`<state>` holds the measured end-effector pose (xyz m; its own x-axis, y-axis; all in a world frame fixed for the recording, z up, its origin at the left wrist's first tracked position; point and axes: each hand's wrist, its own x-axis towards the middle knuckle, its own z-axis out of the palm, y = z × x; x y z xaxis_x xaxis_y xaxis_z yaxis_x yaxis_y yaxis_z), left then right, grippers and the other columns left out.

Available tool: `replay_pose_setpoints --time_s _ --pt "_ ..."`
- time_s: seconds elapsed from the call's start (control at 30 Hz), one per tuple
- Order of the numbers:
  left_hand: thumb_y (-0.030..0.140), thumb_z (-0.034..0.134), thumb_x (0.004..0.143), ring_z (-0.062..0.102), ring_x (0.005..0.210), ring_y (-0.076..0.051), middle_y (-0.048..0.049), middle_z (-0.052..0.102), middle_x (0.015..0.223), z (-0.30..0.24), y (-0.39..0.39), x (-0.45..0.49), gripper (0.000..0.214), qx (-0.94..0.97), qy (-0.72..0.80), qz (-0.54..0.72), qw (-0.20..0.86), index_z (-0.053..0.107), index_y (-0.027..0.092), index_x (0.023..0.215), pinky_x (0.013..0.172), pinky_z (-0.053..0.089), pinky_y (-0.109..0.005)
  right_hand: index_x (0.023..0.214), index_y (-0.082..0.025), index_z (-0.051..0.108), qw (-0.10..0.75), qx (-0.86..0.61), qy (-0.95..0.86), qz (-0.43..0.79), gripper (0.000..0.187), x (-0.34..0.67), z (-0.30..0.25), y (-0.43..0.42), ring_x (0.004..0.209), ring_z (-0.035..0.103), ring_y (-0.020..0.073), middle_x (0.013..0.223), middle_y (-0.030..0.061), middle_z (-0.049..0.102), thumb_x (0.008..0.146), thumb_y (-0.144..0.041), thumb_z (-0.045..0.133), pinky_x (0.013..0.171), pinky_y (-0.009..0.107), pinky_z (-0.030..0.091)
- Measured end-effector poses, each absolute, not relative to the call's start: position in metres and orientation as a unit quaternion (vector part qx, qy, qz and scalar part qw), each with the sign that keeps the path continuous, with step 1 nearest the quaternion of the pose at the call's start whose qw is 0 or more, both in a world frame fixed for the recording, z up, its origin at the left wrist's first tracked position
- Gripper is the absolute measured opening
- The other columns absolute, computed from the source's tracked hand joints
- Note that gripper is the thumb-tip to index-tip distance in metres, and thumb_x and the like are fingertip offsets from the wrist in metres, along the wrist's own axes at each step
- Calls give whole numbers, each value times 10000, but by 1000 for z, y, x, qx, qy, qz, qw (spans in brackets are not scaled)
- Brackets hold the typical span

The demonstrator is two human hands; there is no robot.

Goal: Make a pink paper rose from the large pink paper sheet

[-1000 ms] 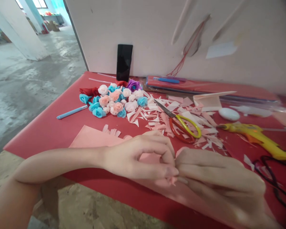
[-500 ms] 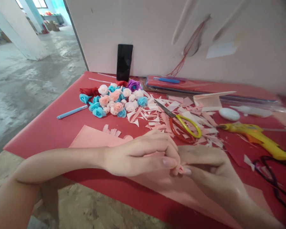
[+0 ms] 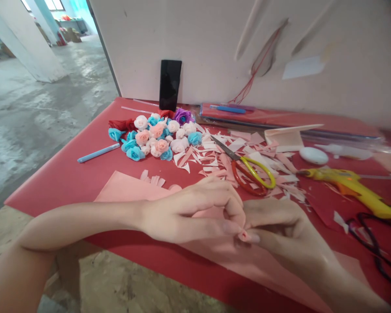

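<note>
As left hand, right hand pinch one paper roll (pink)

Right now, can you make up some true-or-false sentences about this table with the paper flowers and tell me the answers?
1. The left hand and the right hand pinch a pink paper piece between their fingertips. True.
2. The right hand holds the scissors. False: they lie on the red table among paper scraps, with no hand on them.
3. The paper flowers are pink, white and blue, with a purple one at the back. True.
4. The glue gun is blue. False: it is yellow.
5. A black phone leans against the wall behind the flowers. True.
</note>
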<state>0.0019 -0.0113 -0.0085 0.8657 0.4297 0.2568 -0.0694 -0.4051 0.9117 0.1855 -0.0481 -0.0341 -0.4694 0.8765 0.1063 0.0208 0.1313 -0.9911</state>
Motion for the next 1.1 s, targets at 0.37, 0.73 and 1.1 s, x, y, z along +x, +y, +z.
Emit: replay_pose_setpoints --time_s 0.37,0.73,1.1 --pt "121 447 821 472 813 -124 -46 540 772 -12 -10 2 113 804 66 254 534 437 171 720 820 377 -254 735 -335 737 385 -310 -651 576 109 185 -32 -50 504 596 97 569 -25 678 712 -242 683 481 136 492" --pt "143 447 817 487 848 -130 -48 584 782 -13 -8 2 115 813 42 230 533 456 179 708 894 373 -261 736 -334 745 399 -289 -555 670 114 178 -33 -54 587 637 120 625 -6 702 690 -239 701 547 158 532" --pt "143 432 818 472 786 -127 -33 535 721 -14 -10 5 158 808 66 236 536 422 178 664 860 368 -260 747 -325 744 399 -282 -551 676 172 178 -35 -55 571 627 102 640 -15 710 686 -172 694 542 139 521"
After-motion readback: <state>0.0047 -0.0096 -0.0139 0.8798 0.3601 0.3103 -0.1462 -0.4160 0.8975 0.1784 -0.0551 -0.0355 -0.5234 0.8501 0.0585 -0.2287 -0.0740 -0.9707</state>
